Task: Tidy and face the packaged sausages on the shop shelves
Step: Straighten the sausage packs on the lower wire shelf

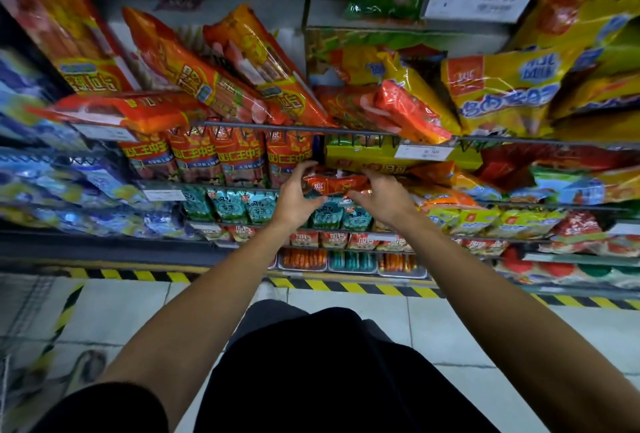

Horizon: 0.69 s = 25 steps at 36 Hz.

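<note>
Red sausage pack (pixel 334 184) on mid shelf, long axis left-right, between both hands. Left hand (pixel 297 197) at its left end, fingers half-curled, thumb under; contact unclear. Right hand (pixel 380 196) at right end, fingers over top edge, seemingly gripping. Both equally near. Upright red packs (pixel 221 155) just left.

Wire shelves (pixel 263 126) carry red sausage packs (pixel 239 152) and yellow packs (pixel 502 89).

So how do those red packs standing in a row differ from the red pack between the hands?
The row of red packs stands upright, fronts facing out, untouched. The red pack lies sideways, with the left hand and right hand at its ends. Both are red with yellow print.
</note>
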Each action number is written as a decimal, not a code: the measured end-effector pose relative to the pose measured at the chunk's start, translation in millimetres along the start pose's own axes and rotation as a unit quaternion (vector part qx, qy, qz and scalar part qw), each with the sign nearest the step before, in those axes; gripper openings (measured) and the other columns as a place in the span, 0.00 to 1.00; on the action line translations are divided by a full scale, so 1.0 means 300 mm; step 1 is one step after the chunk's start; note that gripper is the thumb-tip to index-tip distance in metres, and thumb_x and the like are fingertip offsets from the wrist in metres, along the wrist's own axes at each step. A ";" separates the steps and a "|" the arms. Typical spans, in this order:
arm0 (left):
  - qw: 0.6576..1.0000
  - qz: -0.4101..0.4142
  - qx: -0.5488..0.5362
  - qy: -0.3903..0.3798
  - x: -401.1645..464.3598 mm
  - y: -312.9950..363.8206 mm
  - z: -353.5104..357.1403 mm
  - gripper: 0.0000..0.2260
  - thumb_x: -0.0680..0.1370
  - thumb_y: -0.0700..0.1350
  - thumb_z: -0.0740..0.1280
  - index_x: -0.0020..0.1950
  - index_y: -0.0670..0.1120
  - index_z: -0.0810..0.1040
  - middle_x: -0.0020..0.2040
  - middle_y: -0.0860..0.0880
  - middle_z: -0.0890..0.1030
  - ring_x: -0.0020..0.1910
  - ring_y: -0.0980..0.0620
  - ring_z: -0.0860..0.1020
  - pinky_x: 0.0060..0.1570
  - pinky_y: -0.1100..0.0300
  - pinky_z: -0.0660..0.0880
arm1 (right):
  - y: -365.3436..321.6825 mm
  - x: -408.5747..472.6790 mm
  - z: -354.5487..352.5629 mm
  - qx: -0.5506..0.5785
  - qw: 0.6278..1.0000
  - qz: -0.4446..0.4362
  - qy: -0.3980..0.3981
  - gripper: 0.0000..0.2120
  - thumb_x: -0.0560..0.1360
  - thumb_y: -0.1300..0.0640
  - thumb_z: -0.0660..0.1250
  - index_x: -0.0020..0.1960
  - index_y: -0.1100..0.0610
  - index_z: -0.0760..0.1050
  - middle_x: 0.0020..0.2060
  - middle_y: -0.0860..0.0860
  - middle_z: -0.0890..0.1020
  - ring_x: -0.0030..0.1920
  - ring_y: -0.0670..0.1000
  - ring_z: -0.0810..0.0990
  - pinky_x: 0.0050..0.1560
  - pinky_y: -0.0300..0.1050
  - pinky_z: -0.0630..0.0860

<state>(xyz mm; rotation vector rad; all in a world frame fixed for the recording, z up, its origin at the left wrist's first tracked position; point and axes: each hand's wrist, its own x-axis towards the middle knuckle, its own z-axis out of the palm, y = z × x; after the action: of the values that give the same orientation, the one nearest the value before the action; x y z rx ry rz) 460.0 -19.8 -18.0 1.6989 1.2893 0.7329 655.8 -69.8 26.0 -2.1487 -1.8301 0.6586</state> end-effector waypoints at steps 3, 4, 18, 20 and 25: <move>1.000 0.012 -0.011 -0.004 0.004 -0.022 0.005 0.33 0.73 0.38 0.78 0.75 0.48 0.70 0.70 0.46 0.77 0.69 0.49 0.74 0.70 0.53 0.72 | 0.015 0.021 -0.001 0.021 1.000 -0.001 -0.015 0.28 0.78 0.41 0.69 0.74 0.53 0.71 0.64 0.56 0.81 0.63 0.61 0.80 0.59 0.57 0.79; 1.000 0.013 -0.010 -0.003 0.010 -0.031 0.006 0.33 0.74 0.39 0.78 0.75 0.49 0.70 0.70 0.47 0.77 0.70 0.49 0.74 0.70 0.52 0.71 | 0.022 0.026 -0.004 0.028 0.999 0.001 -0.021 0.30 0.78 0.41 0.70 0.75 0.53 0.71 0.66 0.56 0.80 0.65 0.61 0.79 0.61 0.56 0.78; 0.995 0.051 -0.035 0.083 0.056 -0.038 -0.014 0.19 0.74 0.49 0.79 0.61 0.43 0.84 0.54 0.52 0.86 0.54 0.58 0.83 0.59 0.57 0.80 | 0.066 0.084 0.012 0.163 0.986 -0.035 0.017 0.21 0.81 0.42 0.66 0.63 0.57 0.81 0.52 0.54 0.86 0.51 0.55 0.83 0.52 0.52 0.77; 0.993 0.055 -0.047 0.088 0.062 -0.045 -0.003 0.16 0.75 0.47 0.78 0.61 0.44 0.83 0.54 0.55 0.85 0.52 0.69 0.80 0.56 0.69 0.76 | 0.065 0.094 0.013 0.146 0.989 -0.031 0.017 0.21 0.81 0.41 0.64 0.59 0.58 0.81 0.47 0.54 0.85 0.45 0.55 0.83 0.48 0.53 0.77; 0.998 0.034 -0.033 0.044 0.088 -0.071 0.007 0.19 0.78 0.45 0.75 0.67 0.42 0.79 0.63 0.48 0.83 0.60 0.59 0.78 0.60 0.71 0.73 | 0.076 0.141 0.015 0.100 0.995 -0.007 0.012 0.21 0.83 0.41 0.60 0.52 0.58 0.79 0.35 0.52 0.79 0.36 0.56 0.78 0.39 0.49 0.68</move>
<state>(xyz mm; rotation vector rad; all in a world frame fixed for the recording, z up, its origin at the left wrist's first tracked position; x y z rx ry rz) 459.9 7.0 -39.1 1.6795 1.2586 0.8894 678.1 -33.3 3.8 -2.0043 -1.6862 0.7754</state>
